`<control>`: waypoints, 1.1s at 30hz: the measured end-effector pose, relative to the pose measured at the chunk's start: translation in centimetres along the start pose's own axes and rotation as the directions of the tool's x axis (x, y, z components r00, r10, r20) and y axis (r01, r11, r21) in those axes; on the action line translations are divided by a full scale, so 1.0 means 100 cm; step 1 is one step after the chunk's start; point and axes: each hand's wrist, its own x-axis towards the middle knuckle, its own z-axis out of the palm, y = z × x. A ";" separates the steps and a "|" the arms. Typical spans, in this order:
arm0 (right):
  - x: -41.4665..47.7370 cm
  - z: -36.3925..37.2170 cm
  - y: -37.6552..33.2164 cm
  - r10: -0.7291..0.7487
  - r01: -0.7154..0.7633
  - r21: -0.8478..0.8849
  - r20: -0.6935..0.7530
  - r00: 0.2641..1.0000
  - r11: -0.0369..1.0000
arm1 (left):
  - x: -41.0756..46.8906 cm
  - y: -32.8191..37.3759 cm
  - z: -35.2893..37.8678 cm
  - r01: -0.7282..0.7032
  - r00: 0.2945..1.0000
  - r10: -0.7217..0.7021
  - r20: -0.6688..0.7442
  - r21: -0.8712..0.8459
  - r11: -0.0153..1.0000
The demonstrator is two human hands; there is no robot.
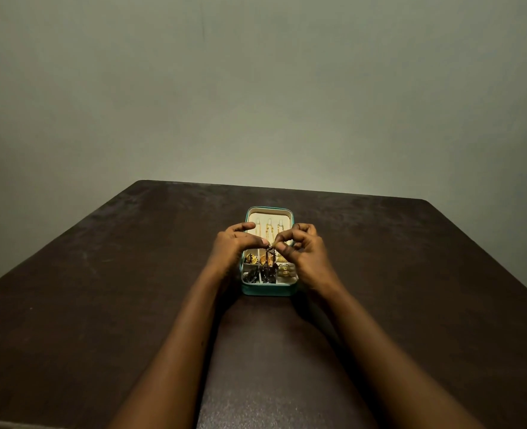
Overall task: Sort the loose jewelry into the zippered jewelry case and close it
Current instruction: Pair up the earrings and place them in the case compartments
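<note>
Most of the sorting looks done already, I'd say. The small teal zippered jewelry case (268, 291) sits open in the middle of the dark brown table (101, 305), lid laid back. There's no loose jewelry that I can spot on the tabletop around it.

Inside, the cream lid panel has thin gold chains (268, 227) hanging on it. The tray's far-left slot holds chunky gold earrings (251, 259), some ring-looking bits (287, 269) sit on the right side, and a dark tangle (251, 277) is in the near-left slot.

Both hands are over the case. The left hand (234, 246) and right hand (305, 249) each pinch the top of one dark dangly piece of jewelry (270, 258). Their fingers (263, 242) are closed tight on it, nearly touching each other. It hangs down toward the middle of the tray, and its lower end seems to reach the middle compartments. It's too small to tell whether it's a necklace or an earring.

So what's left, as far as I can judge: settle this piece into its slot, let go, fold the lid over and run the zipper round.
</note>
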 end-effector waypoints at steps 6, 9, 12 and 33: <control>-0.005 0.003 0.000 0.074 -0.058 -0.185 0.084 0.994 0.981 | 0.005 -0.007 -0.009 -0.010 0.999 -0.005 0.037 0.409 0.913; -0.005 0.004 0.004 0.092 -0.068 -0.240 0.091 0.992 0.968 | 0.003 -0.005 -0.008 -0.027 0.999 0.006 0.047 0.475 0.880; -0.003 0.004 0.006 0.064 -0.030 -0.411 0.069 0.996 0.911 | 0.003 -0.009 -0.011 -0.025 0.997 -0.017 0.071 0.553 0.833; -0.006 0.009 0.004 0.111 -0.037 -0.617 0.082 0.990 0.786 | 0.011 -0.012 -0.019 -0.126 0.986 0.003 0.168 0.724 0.678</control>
